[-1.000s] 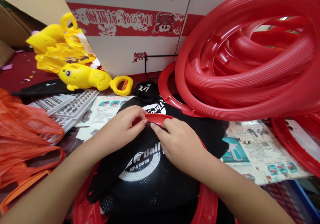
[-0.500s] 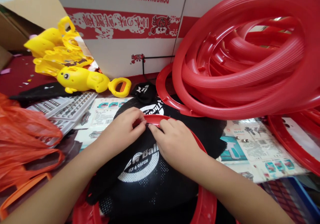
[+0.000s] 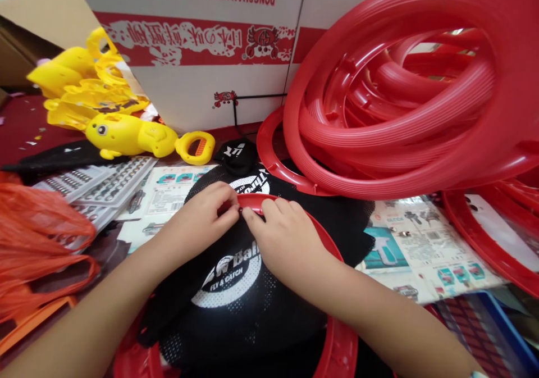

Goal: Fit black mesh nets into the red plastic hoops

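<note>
Pinched narrow now with the left hand, at the far edge of the black mesh cloth; curled close just beside it with the right hand, thumb almost against thumb (no telling the exact grip between them, too hidden). Danger here? Possibly a slip of the cloth off the rim of the red ring, from any loosening of either pinch. Perhaps a puckered, off-centre print too, from uneven pulling. Worth watching as well: the pile of red rings, leaning close by and likely to slide if bumped. And the look of the cloth: dull black, speckled with holes at lower left, marked with a white curved band and "FLY & CATCH", spread over the red ring, between both forearms, above the surface.
</note>
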Demonstrator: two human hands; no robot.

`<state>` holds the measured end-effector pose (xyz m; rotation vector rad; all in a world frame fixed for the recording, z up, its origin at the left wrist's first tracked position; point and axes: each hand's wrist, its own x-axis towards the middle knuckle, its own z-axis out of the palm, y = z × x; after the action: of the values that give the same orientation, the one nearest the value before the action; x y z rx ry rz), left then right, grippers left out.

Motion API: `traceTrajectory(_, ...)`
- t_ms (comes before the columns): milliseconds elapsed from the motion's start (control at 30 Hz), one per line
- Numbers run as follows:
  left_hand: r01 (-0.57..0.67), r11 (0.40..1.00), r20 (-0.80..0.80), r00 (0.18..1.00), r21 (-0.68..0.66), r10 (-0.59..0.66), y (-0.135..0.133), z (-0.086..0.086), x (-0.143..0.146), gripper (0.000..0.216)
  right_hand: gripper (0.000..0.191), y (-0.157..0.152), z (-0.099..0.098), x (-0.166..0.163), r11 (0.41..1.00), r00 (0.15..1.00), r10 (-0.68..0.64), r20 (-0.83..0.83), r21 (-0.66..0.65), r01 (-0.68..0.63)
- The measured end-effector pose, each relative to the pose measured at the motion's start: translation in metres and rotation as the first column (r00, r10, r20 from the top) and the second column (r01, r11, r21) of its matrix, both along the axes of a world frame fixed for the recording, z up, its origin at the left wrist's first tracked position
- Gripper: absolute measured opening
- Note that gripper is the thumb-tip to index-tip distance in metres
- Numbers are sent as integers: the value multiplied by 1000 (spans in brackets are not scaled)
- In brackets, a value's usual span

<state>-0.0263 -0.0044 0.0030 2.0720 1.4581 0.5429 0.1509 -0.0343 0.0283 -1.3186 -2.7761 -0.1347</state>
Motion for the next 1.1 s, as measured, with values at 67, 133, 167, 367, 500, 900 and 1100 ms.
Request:
traceTrajectory(67, 12, 1000, -16, 1000, -4, -12, 0, -1, -1, 12, 35, 1, -1, -1, 1000, 1000, -4, -5, -1, 4)
traceTrajectory(133, 22, 1000, -30, 999, -4, -22, 0, -1, -2, 12, 33, 3, -1, 1, 1000, 1000, 1, -22, -8, -1)
traceTrajectory(167, 31, 1000, -29, 999, -5, -31, -1, 0, -3, 11, 31, 4, -1, 2, 1000, 999, 2, -37, -20, -3)
traceTrajectory(367, 94, 991, 58, 993, 97, -100, -6, 9, -4, 11, 24, 15, 10, 21, 972, 933, -50, -356, -230, -35)
traceTrajectory(500, 185, 956, 45, 979, 226, -200, -10, 11, -3, 14, 15, 21, 14, 26, 941, 857, -154, -492, -337, -24)
traceTrajectory(900, 351, 897, -44, 935, 268, -352, -9, 9, -2, 25, 21, 22, 7, 28, 975, 900, -18, -436, -207, -80)
traceTrajectory(1100, 372, 893, -9, 924, 254, -382, -9, 8, -4, 27, 21, 21, 7, 28, 983, 900, 11, -435, -160, -89)
